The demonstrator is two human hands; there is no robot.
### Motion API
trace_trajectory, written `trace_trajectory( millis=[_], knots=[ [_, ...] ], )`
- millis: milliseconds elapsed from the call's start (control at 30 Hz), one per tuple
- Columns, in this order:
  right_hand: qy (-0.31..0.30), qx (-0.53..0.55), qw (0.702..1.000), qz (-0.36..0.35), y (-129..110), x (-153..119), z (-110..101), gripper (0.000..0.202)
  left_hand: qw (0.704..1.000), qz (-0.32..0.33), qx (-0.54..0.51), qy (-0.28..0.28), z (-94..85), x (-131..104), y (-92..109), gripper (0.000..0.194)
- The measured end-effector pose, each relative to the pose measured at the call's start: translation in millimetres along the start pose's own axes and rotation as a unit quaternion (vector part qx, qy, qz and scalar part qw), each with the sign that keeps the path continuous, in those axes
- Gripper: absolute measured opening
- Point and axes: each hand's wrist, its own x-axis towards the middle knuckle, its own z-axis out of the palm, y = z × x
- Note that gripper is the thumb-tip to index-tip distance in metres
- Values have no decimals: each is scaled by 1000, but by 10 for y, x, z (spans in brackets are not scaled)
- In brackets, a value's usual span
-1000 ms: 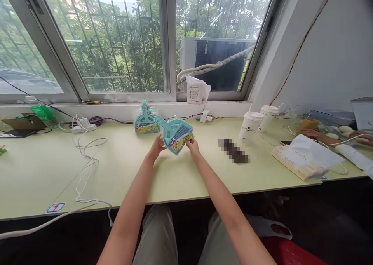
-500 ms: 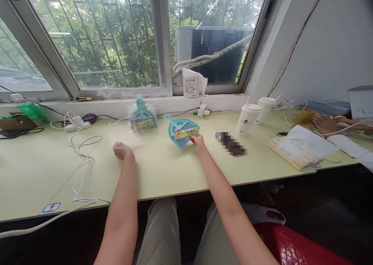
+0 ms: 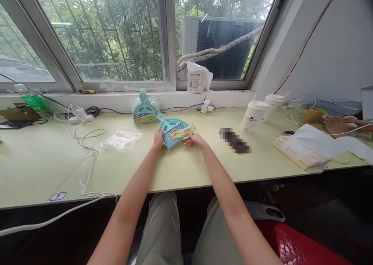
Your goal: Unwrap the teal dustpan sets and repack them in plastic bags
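Observation:
A teal mini dustpan and brush set (image 3: 172,129) with a yellow label lies on the pale green table (image 3: 180,168). My left hand (image 3: 158,138) grips its left edge and my right hand (image 3: 194,139) holds its right side at the label. A crumpled clear plastic wrapper (image 3: 121,139) lies on the table to the left of my hands. Another teal dustpan set (image 3: 145,109), still in plastic wrap, leans near the window sill just behind.
White cables (image 3: 84,148) and a power strip (image 3: 77,116) lie at left. Two white paper cups (image 3: 254,115) stand at right, a blurred dark object (image 3: 234,140) beside them. Another person's hand (image 3: 335,123) rests far right near a paper bag (image 3: 303,150).
My left hand carried the clear wrapper off to the left, left it on the table and came back to the dustpan set. The right hand kept hold of the set.

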Motion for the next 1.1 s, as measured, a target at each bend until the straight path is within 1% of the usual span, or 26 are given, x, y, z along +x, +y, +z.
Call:
trace_trajectory(
  millis=[67,100,167,200,267,300,333,400,433,467,500,567,600,633,700,733,767,833,900,967,1033,1100],
  knots=[
    [30,3,998,46,-28,59,-69,25,999,15,2,50,-110,55,-29,24],
    [58,28,997,45,-61,113,-112,23,997,26,8,66,-169,85,-33,23],
    [103,73,992,12,-174,254,-210,23,995,41,24,86,-267,147,-39,25],
    [132,104,986,-14,-250,333,-260,26,994,44,34,92,-300,177,-46,26],
    [178,132,974,-49,-417,480,-346,41,993,43,56,99,-331,229,-65,27],
    [196,129,970,-63,-491,540,-371,47,992,41,65,103,-331,249,-74,27],
    [209,103,970,-69,-545,586,-378,51,991,37,72,104,-321,262,-81,27],
    [234,-8,968,-91,-565,633,-316,50,991,31,86,94,-276,268,-90,27],
    [240,-80,962,-100,-524,632,-243,48,992,30,95,80,-243,258,-92,28],
    [243,-158,949,-123,-454,614,-145,46,992,35,104,60,-203,239,-96,30],
    [238,-197,940,-143,-364,581,-28,43,992,43,116,37,-159,211,-100,32],
    [211,-241,929,-185,-174,477,230,27,987,62,146,-11,-68,132,-108,36],
    [196,-322,896,-235,-98,414,350,24,984,69,163,-35,-26,82,-110,38],
    [196,-393,857,-268,-49,347,453,26,980,76,178,-56,11,29,-107,40],
    [209,-485,793,-302,-35,215,584,30,973,94,194,-85,61,-77,-89,47],
    [215,-513,769,-314,-64,152,608,32,970,107,196,-94,74,-123,-72,50],
    [216,-532,752,-324,-109,95,610,32,968,121,196,-99,81,-162,-51,52],
    [207,-554,734,-334,-207,2,566,31,965,143,195,-105,89,-209,-7,53],
    [207,-562,735,-318,-280,-46,502,29,963,162,180,-121,97,-212,27,53],
    [215,-551,749,-299,-317,-43,446,27,961,186,143,-144,99,-174,43,52],
    [196,-517,776,-304,-345,-7,389,26,962,194,111,-155,60,-103,43,49],
    [155,-454,813,-329,-390,28,294,28,970,173,119,-122,-50,-7,37,46]
  ],
)
